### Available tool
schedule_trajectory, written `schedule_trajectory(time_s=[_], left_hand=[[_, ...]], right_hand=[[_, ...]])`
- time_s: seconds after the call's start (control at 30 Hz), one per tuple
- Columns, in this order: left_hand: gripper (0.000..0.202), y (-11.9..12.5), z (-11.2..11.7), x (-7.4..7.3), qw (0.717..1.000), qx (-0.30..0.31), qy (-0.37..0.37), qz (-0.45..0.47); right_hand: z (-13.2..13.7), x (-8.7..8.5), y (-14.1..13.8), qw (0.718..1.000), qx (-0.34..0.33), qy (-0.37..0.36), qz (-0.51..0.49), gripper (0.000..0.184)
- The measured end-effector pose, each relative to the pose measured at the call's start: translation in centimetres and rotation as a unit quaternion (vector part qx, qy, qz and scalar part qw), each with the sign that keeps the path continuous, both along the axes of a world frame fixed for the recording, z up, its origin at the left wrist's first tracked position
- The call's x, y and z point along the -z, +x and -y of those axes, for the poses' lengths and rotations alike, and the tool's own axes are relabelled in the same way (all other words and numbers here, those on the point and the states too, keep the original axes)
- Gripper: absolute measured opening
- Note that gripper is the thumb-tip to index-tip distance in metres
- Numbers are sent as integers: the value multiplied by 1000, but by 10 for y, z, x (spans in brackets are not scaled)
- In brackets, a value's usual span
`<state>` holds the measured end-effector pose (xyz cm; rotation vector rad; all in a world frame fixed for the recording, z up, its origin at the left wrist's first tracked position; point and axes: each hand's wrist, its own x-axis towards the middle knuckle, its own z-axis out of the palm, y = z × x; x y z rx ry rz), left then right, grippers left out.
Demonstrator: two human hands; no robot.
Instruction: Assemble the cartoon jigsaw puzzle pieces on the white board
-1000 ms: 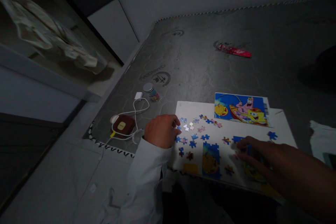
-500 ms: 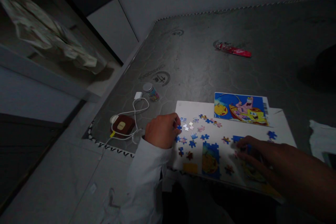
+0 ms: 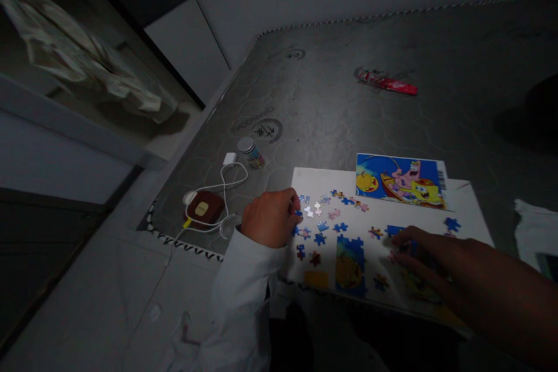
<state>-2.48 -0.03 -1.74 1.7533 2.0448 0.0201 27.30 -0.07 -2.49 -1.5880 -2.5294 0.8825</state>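
Note:
My left hand (image 3: 271, 219) is at the left edge of a white board (image 3: 464, 197), thumb and fingers pinched on a small blue puzzle piece (image 3: 299, 213). Over the right part of the board, my right hand (image 3: 429, 253) has its fingers curled, the thumb and fingertips at a pinkish puzzle piece (image 3: 391, 256). Beneath that hand lies a joined section of puzzle (image 3: 421, 288), partly hidden. Another joined block (image 3: 350, 267), blue and yellow, lies near the front edge. Several loose pieces (image 3: 321, 225) are scattered between the hands.
A cartoon picture card (image 3: 400, 180) lies at the board's back edge. To the left are a lidded jar (image 3: 251, 153), a brown case (image 3: 203, 209) and a white cable (image 3: 225, 192). A red object (image 3: 387, 82) lies farther back, a white cloth (image 3: 534, 229) at right.
Both hands stay nearly in place. My left hand has shifted very slightly right with its pinch kept, and the pieces on the board look unmoved.

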Motion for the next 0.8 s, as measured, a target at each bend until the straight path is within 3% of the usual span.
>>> schedule_trajectory(time_s=[0.57, 0.8], left_hand=[[10, -1, 0, 0, 1000, -2, 8, 8], [17, 1, 1, -1, 995, 70, 40, 64]], right_hand=[[4, 10, 7, 1000, -10, 11, 5, 55], [3, 9, 7, 1000, -4, 9, 13, 59]])
